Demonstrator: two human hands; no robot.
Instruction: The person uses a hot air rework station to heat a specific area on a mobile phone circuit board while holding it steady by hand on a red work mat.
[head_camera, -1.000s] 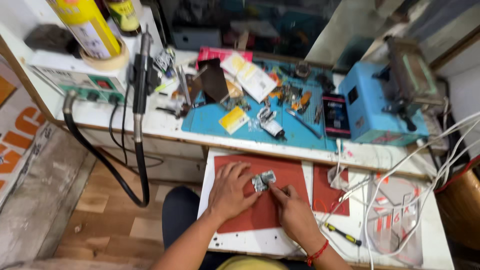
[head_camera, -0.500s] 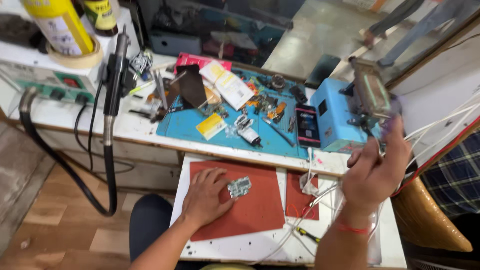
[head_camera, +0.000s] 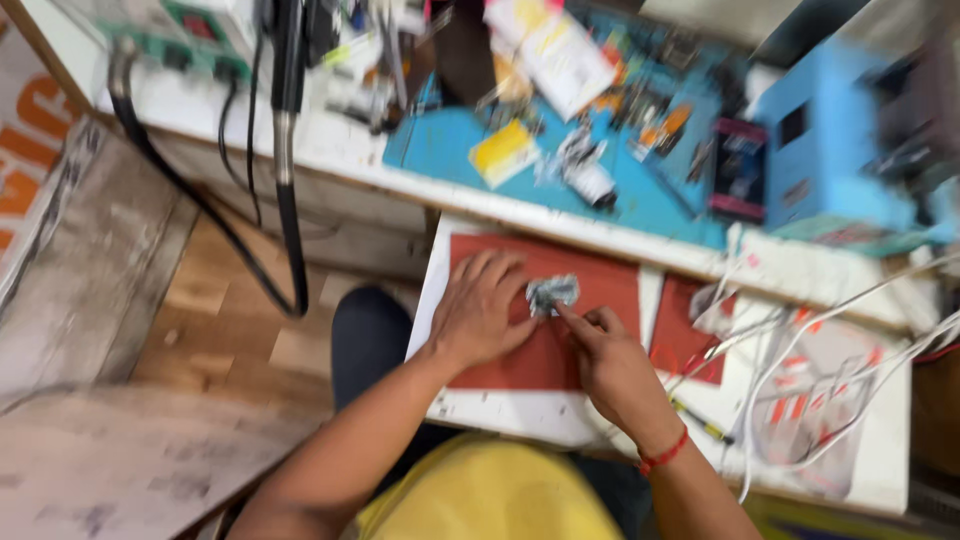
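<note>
While both hands work near the middle of the frame, a small silvery metal part (head_camera: 552, 293) lies on a flat red rectangular mat (head_camera: 540, 355) on the white work surface (head_camera: 500, 410). The left hand (head_camera: 480, 312) rests flat on the mat with fingers spread and released, its fingertips touching the part's left edge. The right hand (head_camera: 612, 365) has most fingers curled, its index finger stretched out to press the part's lower edge. Higher up, a blue mat (head_camera: 640, 200) carries blurred tools, and white cables (head_camera: 800, 330) trail at the right.
</note>
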